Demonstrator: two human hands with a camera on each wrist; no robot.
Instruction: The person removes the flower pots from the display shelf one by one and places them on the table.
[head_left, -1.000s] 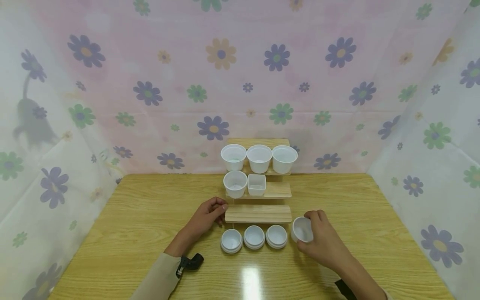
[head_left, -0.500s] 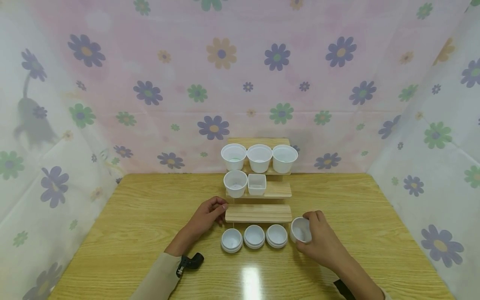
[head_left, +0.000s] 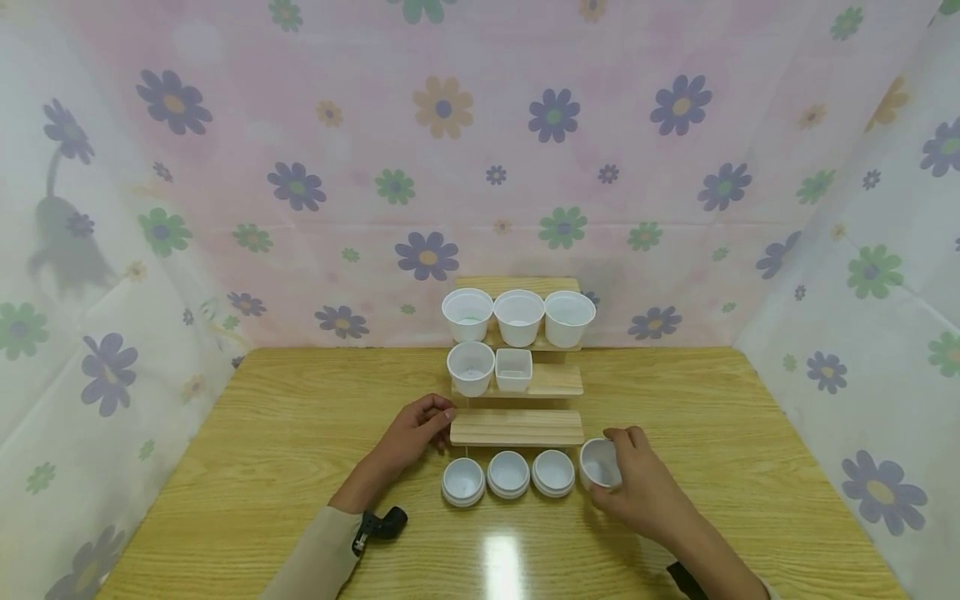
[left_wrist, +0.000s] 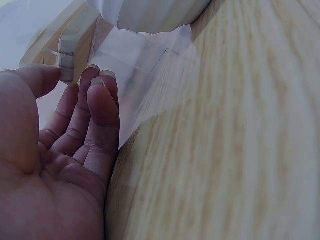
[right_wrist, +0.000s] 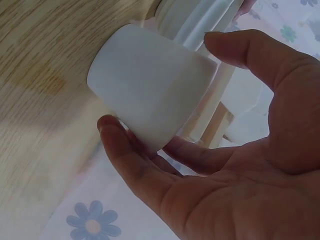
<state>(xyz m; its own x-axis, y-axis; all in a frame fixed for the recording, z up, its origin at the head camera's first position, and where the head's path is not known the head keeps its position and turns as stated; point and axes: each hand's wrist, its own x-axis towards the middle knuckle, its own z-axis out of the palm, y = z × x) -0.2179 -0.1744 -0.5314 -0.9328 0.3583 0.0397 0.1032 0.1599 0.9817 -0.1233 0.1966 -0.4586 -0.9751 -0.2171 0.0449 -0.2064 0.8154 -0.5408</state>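
Observation:
My right hand (head_left: 648,483) is curled around a white round cup (head_left: 600,463) to the right of a row of small white jars. In the right wrist view the cup (right_wrist: 145,80) has fingers along one side and the thumb near its rim; whether the thumb touches is unclear. My left hand (head_left: 414,429) is at the left end of the lowest plank (head_left: 516,427) of a tiered wooden stand. In the left wrist view its thumb presses the plank's end (left_wrist: 70,47), fingers curled beside a clear support panel (left_wrist: 150,65).
Three white cups (head_left: 518,317) stand on the top tier. The middle tier (head_left: 558,381) bears a round cup (head_left: 471,369) and a square cup (head_left: 513,370). Three small jars (head_left: 508,475) line the table (head_left: 315,400) before the stand. A flowered cloth (head_left: 495,133) hangs behind.
My right hand has moved slightly left and toward me with the cup, bringing it closer to the row of jars. The left hand has stayed at the stand.

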